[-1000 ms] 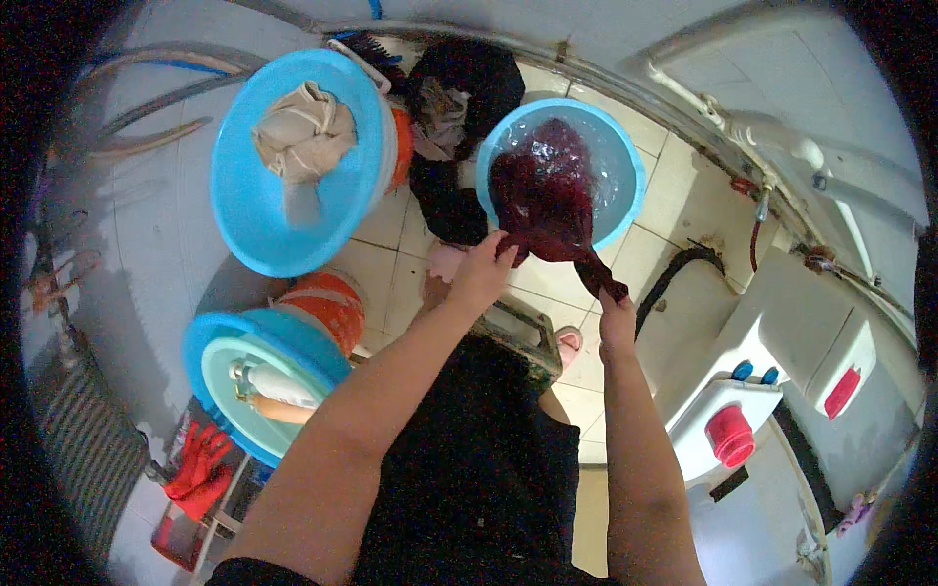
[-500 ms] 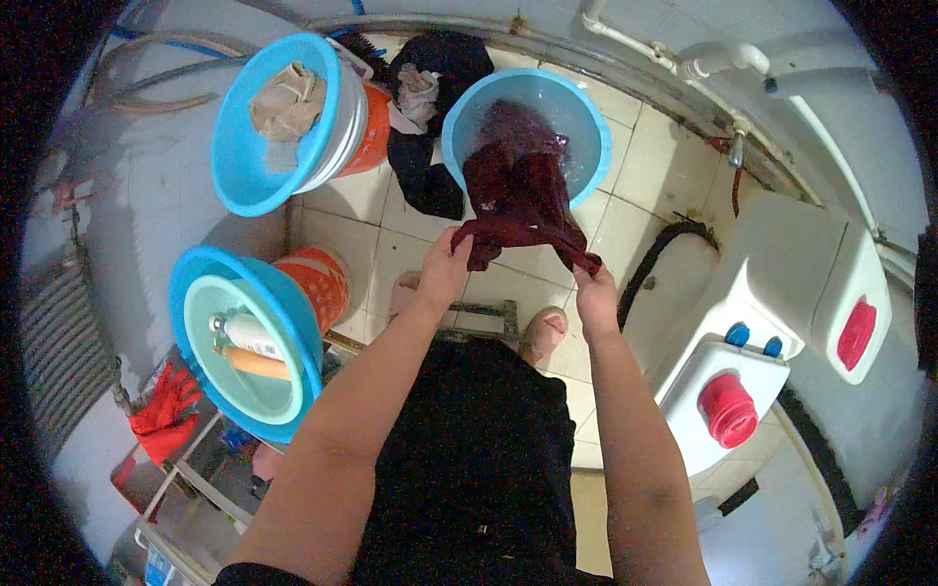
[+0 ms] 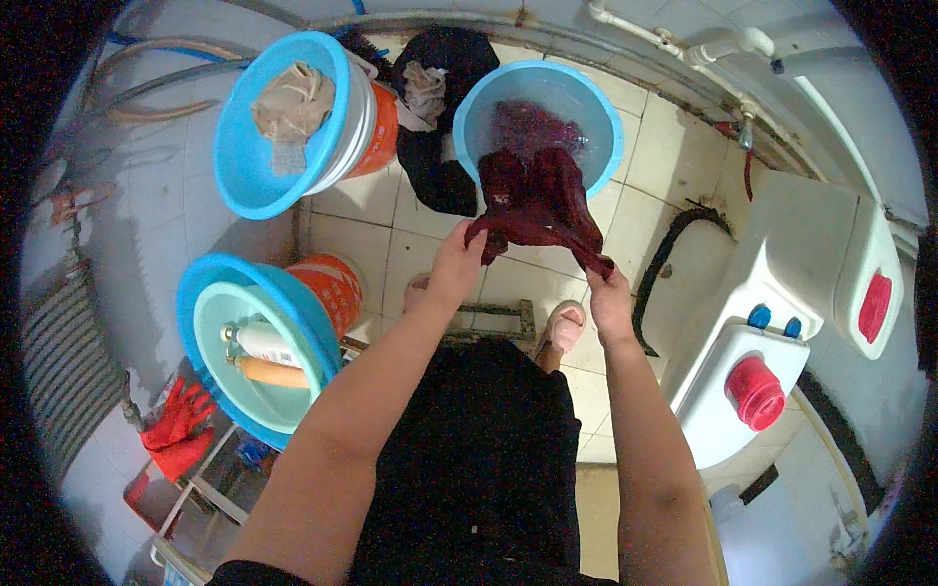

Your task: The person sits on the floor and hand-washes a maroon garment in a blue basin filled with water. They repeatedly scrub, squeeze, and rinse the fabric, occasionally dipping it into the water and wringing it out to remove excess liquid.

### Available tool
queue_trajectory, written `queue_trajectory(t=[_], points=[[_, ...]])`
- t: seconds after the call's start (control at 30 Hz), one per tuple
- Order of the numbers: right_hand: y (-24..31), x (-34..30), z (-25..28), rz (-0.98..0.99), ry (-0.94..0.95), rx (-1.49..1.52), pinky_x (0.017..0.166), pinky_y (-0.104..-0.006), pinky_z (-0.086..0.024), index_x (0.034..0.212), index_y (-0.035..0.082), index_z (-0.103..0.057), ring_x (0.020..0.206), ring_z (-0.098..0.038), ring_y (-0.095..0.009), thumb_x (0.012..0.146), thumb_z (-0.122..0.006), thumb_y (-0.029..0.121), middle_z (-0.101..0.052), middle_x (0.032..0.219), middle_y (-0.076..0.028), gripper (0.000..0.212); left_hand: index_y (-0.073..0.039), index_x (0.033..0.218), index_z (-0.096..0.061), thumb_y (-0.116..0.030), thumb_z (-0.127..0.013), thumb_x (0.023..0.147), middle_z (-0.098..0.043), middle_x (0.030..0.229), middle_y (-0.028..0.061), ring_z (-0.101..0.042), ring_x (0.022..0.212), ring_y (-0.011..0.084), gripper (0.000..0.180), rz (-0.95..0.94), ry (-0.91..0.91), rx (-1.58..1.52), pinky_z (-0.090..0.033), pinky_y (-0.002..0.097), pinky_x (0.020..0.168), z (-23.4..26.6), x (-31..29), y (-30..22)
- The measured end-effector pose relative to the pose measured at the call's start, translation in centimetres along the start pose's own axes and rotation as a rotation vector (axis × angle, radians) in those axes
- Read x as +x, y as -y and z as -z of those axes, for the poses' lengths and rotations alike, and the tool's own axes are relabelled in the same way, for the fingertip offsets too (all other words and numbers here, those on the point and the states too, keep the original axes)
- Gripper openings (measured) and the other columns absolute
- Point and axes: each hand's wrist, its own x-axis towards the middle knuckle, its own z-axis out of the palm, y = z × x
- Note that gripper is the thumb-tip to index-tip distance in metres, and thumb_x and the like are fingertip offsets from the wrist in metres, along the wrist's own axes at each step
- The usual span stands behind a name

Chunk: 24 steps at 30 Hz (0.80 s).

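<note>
A dark red garment [image 3: 532,195] stretches between my two hands, its top edge spread wide. My left hand [image 3: 459,259] grips one corner, and my right hand [image 3: 610,301] pinches the opposite corner. The cloth's lower part hangs over the near rim of a light blue basin [image 3: 614,146] and lies in the water inside. Whether the garment is a shirt or trousers I cannot tell. Beside the basin, dark clothes [image 3: 440,171] and a small pale cloth [image 3: 423,95] lie to the left.
At left, a blue basin [image 3: 230,166] with a beige cloth sits on buckets. Nearer, nested basins [image 3: 191,313] hold two bottles. Red gloves [image 3: 178,430] hang by a rack. A white washing machine [image 3: 752,293] with a red cup stands at right. Pipes run along the wall.
The whole view has shifted slightly, so the basin and hands appear a little farther right. Both hands still hold the red garment by its corners, with its lower part in the basin.
</note>
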Motion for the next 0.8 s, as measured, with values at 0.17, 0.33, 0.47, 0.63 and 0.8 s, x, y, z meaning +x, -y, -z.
queue_trajectory(t=[0.17,0.33,0.47,0.63,0.8], points=[[-3.7,1.1,0.9,0.246,0.050,0.030,0.082,-0.0283,-0.041,0.105,0.002,-0.058,0.088,-0.056,-0.017,0.085,-0.053,0.010,-0.063,0.093,-0.008,0.022,0.001,0.105,-0.053,-0.016,-0.047,0.091,-0.061,0.086,0.0124,-0.057,0.076,0.0185,0.023,0.005,-0.042,0.070,-0.045,0.0298,0.072,0.0,-1.6,-0.6],[-5.4,1.4,2.7,0.301,0.090,-0.037,0.077,-0.0305,-0.044,0.107,0.005,-0.058,0.085,-0.059,-0.021,0.083,-0.055,0.011,-0.065,0.094,-0.011,0.025,0.000,0.106,-0.054,-0.014,-0.049,0.090,-0.061,0.086,0.0128,-0.058,0.077,0.0195,0.021,-0.062,-0.190,0.029,-0.045,0.0310,0.071,-1.8,-4.8,-1.3],[-1.7,-1.0,4.1,0.189,0.132,-0.070,0.083,-0.0247,-0.039,0.107,0.002,-0.059,0.089,-0.051,-0.011,0.087,-0.052,0.013,-0.060,0.096,-0.002,0.024,0.000,0.106,-0.054,-0.012,-0.050,0.089,-0.062,0.088,0.0126,-0.059,0.079,0.0196,0.020,-0.098,-0.270,0.093,-0.046,0.0314,0.071,-2.4,-6.3,-2.2],[-0.4,-0.8,4.9,0.203,0.102,-0.080,0.083,-0.0247,-0.038,0.106,0.001,-0.059,0.089,-0.051,-0.012,0.087,-0.053,0.013,-0.060,0.097,-0.002,0.024,0.000,0.105,-0.056,-0.013,-0.056,0.087,-0.062,0.092,0.0056,-0.058,0.081,0.0142,0.023,-0.094,-0.309,0.181,-0.047,0.0281,0.073,-2.0,-6.6,-6.4],[4.1,-0.9,5.5,0.531,0.117,0.351,0.084,-0.0301,-0.041,0.113,0.001,-0.056,0.091,-0.056,-0.018,0.087,-0.046,0.009,-0.060,0.102,-0.005,0.028,-0.001,0.108,-0.057,-0.014,-0.061,0.083,-0.063,0.091,0.0055,-0.059,0.080,0.0137,0.028,0.082,0.021,-0.337,-0.048,0.0271,0.071,-1.0,-6.7,-12.6]])
